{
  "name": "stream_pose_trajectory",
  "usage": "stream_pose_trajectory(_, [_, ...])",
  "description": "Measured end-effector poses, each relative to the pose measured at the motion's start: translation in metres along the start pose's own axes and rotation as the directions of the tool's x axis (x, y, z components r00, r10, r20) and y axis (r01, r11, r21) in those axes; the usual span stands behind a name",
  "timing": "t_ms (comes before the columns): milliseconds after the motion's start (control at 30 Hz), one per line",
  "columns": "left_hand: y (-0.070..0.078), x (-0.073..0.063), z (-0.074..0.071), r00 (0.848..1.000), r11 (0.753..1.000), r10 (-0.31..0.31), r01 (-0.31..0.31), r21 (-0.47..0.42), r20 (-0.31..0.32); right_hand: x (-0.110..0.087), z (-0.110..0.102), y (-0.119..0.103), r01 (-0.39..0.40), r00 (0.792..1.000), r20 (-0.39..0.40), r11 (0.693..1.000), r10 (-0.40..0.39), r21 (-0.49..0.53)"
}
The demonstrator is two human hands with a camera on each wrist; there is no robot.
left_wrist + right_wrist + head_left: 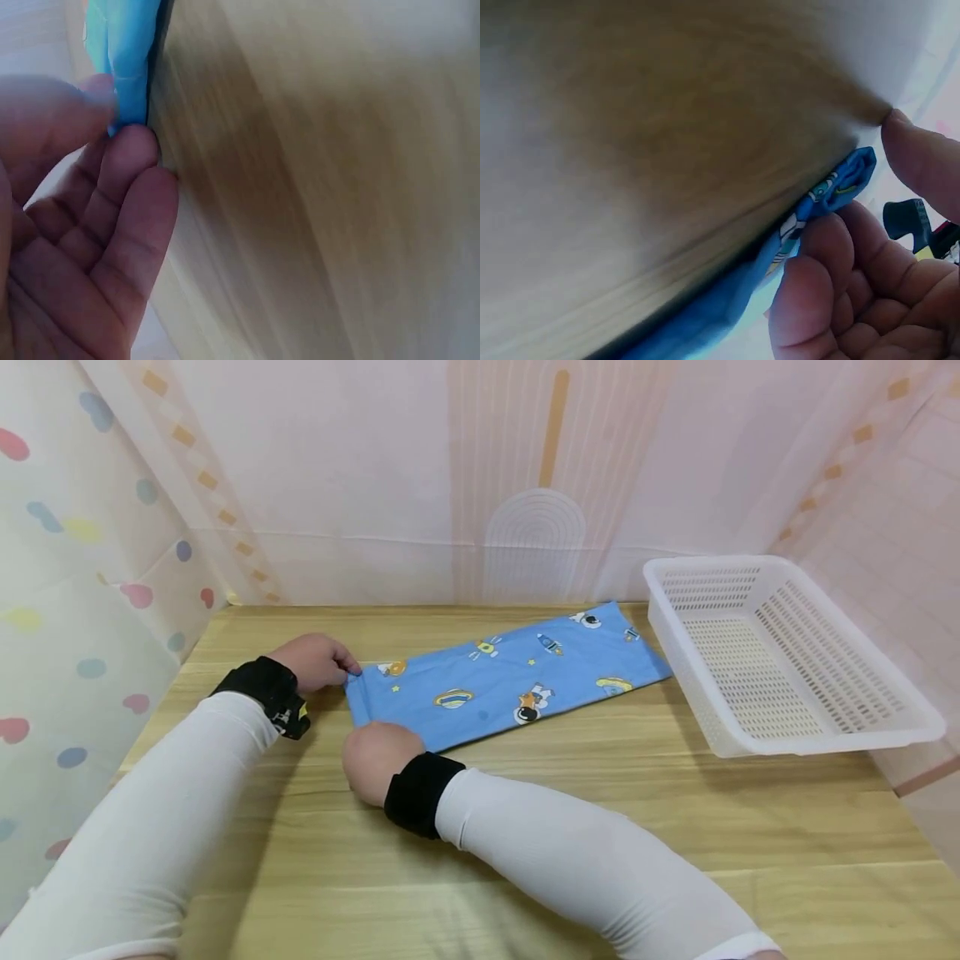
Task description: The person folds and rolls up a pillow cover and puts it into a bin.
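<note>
A blue cloth (pixel 495 685), folded into a long strip and printed with astronauts, rockets and planets, lies slantwise on the wooden table (pixel 315 877). At its far left corner my left hand (pixel 318 662) pinches the edge between thumb and fingertips; the left wrist view shows the blue fold (pixel 131 90) caught there. My right hand (pixel 382 760) is at the near left corner, its fingers hidden from the head view. In the right wrist view, bent fingers (pixel 817 277) touch the layered cloth end (pixel 847 180), while the thumb (pixel 922 161) stands apart from it.
A white plastic basket (pixel 828 745) with perforated sides stands at the right, close to the cloth's right end. Patterned curtains (pixel 337 468) hang behind the table and on both sides.
</note>
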State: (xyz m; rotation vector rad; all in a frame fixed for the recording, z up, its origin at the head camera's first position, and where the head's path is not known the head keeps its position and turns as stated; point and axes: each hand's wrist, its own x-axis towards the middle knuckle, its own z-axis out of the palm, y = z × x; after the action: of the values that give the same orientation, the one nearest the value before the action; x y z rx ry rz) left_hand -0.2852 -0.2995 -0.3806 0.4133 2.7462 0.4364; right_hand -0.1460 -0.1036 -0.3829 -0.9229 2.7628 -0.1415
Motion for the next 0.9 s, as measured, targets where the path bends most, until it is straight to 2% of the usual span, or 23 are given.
stream_pose_trajectory(167, [-0.015, -0.001, 0.003, 0.998, 0.998, 0.065, -0.065, 0.010, -0.002, 0.001, -0.001, -0.001, -0.011, 1.000, 0.022, 1.000, 0.011, 0.004])
stream_pose_trajectory(300, [-0.020, -0.001, 0.005, 0.996, 0.996, 0.084, -0.083, 0.015, -0.023, 0.003, -0.002, 0.000, -0.021, 0.999, 0.030, 0.999, 0.020, 0.028])
stream_pose_trajectory(567, [-0.012, -0.005, 0.006, 0.993, 0.994, 0.102, -0.100, 0.041, -0.053, 0.005, -0.002, 0.001, -0.023, 1.000, 0.005, 0.998, 0.023, 0.054])
stream_pose_trajectory(900, [-0.003, -0.005, 0.006, 0.983, 0.976, 0.166, -0.153, 0.155, -0.074, 0.007, -0.001, 0.003, -0.048, 0.999, 0.016, 0.996, 0.047, 0.081])
